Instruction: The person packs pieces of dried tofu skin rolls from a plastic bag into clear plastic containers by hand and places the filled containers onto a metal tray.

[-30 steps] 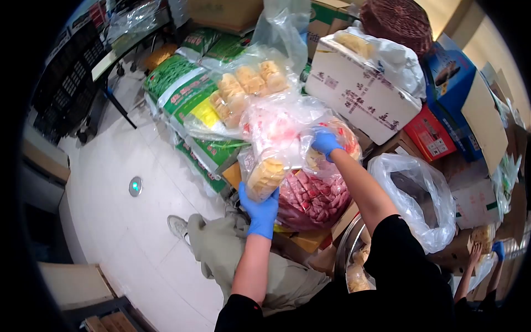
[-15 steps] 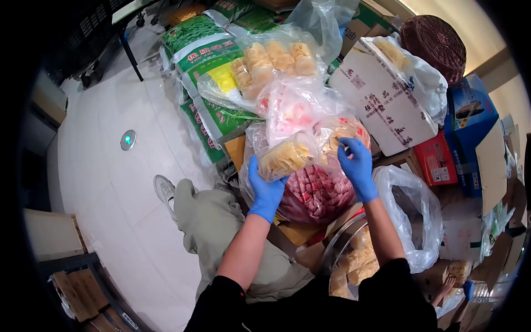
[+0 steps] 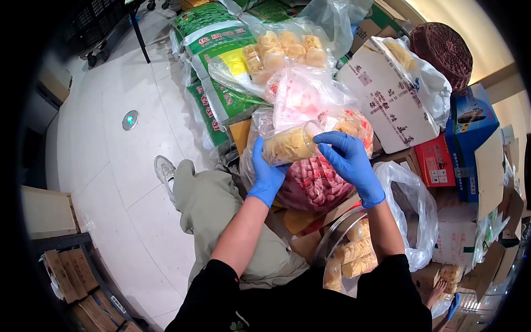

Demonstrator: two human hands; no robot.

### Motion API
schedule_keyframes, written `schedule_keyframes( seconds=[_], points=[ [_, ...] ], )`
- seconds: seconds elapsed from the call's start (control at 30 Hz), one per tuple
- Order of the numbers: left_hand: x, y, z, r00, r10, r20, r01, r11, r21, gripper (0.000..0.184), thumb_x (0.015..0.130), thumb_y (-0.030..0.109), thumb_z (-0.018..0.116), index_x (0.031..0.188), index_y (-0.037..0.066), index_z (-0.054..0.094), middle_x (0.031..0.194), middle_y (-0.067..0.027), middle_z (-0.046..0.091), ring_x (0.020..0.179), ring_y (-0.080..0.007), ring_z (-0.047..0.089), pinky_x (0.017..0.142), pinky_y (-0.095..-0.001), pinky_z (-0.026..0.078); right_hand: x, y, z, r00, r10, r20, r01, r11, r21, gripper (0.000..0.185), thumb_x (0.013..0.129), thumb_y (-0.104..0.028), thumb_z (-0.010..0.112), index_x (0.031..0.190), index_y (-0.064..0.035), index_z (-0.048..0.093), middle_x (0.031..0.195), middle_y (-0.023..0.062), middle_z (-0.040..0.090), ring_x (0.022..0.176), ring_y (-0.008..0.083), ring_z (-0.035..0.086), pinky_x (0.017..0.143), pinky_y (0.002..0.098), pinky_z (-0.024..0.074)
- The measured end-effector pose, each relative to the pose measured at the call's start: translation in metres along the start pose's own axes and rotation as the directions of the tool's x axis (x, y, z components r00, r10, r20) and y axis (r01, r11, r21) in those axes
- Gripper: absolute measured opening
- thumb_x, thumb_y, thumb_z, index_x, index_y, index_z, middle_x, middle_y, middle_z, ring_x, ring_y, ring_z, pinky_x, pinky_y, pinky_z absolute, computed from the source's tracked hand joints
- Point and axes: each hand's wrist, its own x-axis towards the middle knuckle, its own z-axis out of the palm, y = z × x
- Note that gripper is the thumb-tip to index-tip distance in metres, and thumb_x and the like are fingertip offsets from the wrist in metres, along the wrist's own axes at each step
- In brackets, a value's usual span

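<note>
My left hand (image 3: 269, 174) is wrapped around a clear plastic jar (image 3: 289, 145) packed with thin yellow pieces that look like chips. The jar lies tilted, its round end (image 3: 313, 131) toward the right. At that end are the bent fingertips of my right hand (image 3: 348, 160); whatever they pinch, if anything, is hidden. Both hands wear blue gloves. Below the jar, a pink-and-red woven bundle (image 3: 318, 185) shows. An open clear bag with red print (image 3: 351, 124) lies behind my right hand.
Several filled jars (image 3: 290, 47) lie in plastic on green sacks (image 3: 218, 61). A clear tub (image 3: 319, 249) holding more filled packs (image 3: 354, 252) stands by my right forearm. Right of it are a plastic bag (image 3: 420, 221), cartons (image 3: 387, 94) and another person's hand (image 3: 437, 290).
My right hand has moved left from the printed bag to the jar's end. My left hand keeps hold of the jar, which has turned slightly. The whole view has shifted a little.
</note>
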Motion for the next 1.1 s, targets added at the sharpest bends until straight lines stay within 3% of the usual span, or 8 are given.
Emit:
schedule_keyframes(
  seconds=[0.03, 0.2, 0.3, 0.43, 0.53, 0.6, 0.7, 1.1],
  points=[
    [0.001, 0.001, 0.001, 1.0, 0.001, 0.003, -0.001, 1.0, -0.002, 0.065, 0.096, 0.056, 0.04, 0.137, 0.007, 0.05, 0.134, -0.0125, 0.056, 0.122, -0.0306, 0.056, 0.102, -0.0476, 0.047, 0.0, 0.004, 0.002, 0.988, -0.148, -0.038, 0.147, 0.989, -0.028, 0.024, 0.093, -0.017, 0.065, 0.111, -0.0012, 0.069, 0.097, 0.0109, 0.07, 0.073, 0.0137, 0.061, 0.067, 0.0278, 0.0504],
    [-0.002, 0.003, -0.005, 0.999, 0.024, -0.021, -0.024, 1.0, -0.019, 0.062, 0.093, 0.057, 0.046, 0.134, 0.011, 0.053, 0.13, -0.0107, 0.059, 0.118, -0.0296, 0.058, 0.098, -0.0469, 0.05, -0.008, -0.006, 0.001, 0.991, -0.13, 0.043, 0.128, 0.991, 0.044, 0.023, 0.096, -0.016, 0.061, 0.111, -0.0016, 0.07, 0.099, 0.0106, 0.071, 0.078, 0.0137, 0.063, 0.071, 0.0282, 0.0506],
    [-0.003, 0.007, -0.008, 0.999, 0.018, -0.042, -0.018, 1.0, -0.002, 0.061, 0.092, 0.059, 0.046, 0.133, 0.014, 0.054, 0.129, -0.0085, 0.06, 0.116, -0.0281, 0.059, 0.094, -0.0442, 0.051, -0.008, -0.001, -0.016, 0.969, 0.195, -0.154, -0.144, 0.946, 0.289, 0.023, 0.097, -0.015, 0.055, 0.104, 0.0008, 0.071, 0.095, 0.0052, 0.07, 0.077, 0.011, 0.058, 0.074, 0.0253, 0.0475],
    [-0.002, 0.009, -0.011, 1.0, 0.015, -0.011, -0.015, 0.998, -0.057, 0.063, 0.093, 0.057, 0.045, 0.136, 0.011, 0.052, 0.133, -0.0096, 0.056, 0.12, -0.0301, 0.056, 0.096, -0.0477, 0.05, 0.015, 0.085, -0.034, 0.92, 0.29, -0.263, -0.241, 0.949, 0.204, 0.025, 0.095, -0.015, 0.054, 0.1, 0.0024, 0.071, 0.09, 0.0054, 0.071, 0.078, 0.0133, 0.06, 0.075, 0.0293, 0.0491],
    [-0.003, 0.01, -0.01, 0.999, 0.007, -0.034, -0.009, 0.998, -0.063, 0.064, 0.092, 0.058, 0.045, 0.137, 0.012, 0.051, 0.134, -0.009, 0.055, 0.121, -0.0298, 0.056, 0.096, -0.0473, 0.05, 0.025, 0.176, -0.026, 0.946, 0.272, -0.174, -0.291, 0.952, -0.094, 0.027, 0.091, -0.014, 0.055, 0.105, 0.0048, 0.07, 0.096, 0.0146, 0.073, 0.084, 0.0247, 0.068, 0.079, 0.0359, 0.052],
    [-0.005, 0.01, -0.008, 0.999, 0.007, -0.031, -0.009, 0.999, -0.053, 0.064, 0.093, 0.058, 0.045, 0.137, 0.012, 0.051, 0.135, -0.0085, 0.055, 0.121, -0.0294, 0.056, 0.097, -0.047, 0.05, 0.034, 0.203, -0.019, 0.991, 0.091, -0.1, -0.129, 0.851, -0.509, 0.029, 0.086, -0.016, 0.058, 0.103, 0.0036, 0.069, 0.1, 0.0224, 0.07, 0.092, 0.0377, 0.068, 0.084, 0.0435, 0.0525],
    [-0.006, 0.012, -0.006, 0.998, 0.007, -0.056, -0.01, 0.998, -0.064, 0.063, 0.094, 0.058, 0.044, 0.136, 0.012, 0.052, 0.135, -0.0084, 0.055, 0.121, -0.0287, 0.056, 0.097, -0.0469, 0.049, 0.047, 0.212, -0.011, 0.963, 0.27, -0.023, -0.208, 0.682, -0.701, 0.026, 0.082, -0.022, 0.062, 0.096, -0.0017, 0.071, 0.099, 0.0238, 0.069, 0.095, 0.042, 0.065, 0.085, 0.047, 0.0524],
    [0.005, 0.008, -0.008, 0.999, 0.023, -0.028, -0.026, 0.994, -0.109, 0.062, 0.094, 0.057, 0.043, 0.135, 0.011, 0.053, 0.132, -0.0104, 0.058, 0.12, -0.0297, 0.057, 0.098, -0.0472, 0.049, 0.068, 0.288, -0.003, 0.944, 0.331, -0.003, -0.165, 0.462, -0.871, 0.031, 0.081, -0.022, 0.062, 0.105, -0.0046, 0.069, 0.109, 0.0205, 0.068, 0.107, 0.0345, 0.065, 0.09, 0.0448, 0.0524]
  ],
)
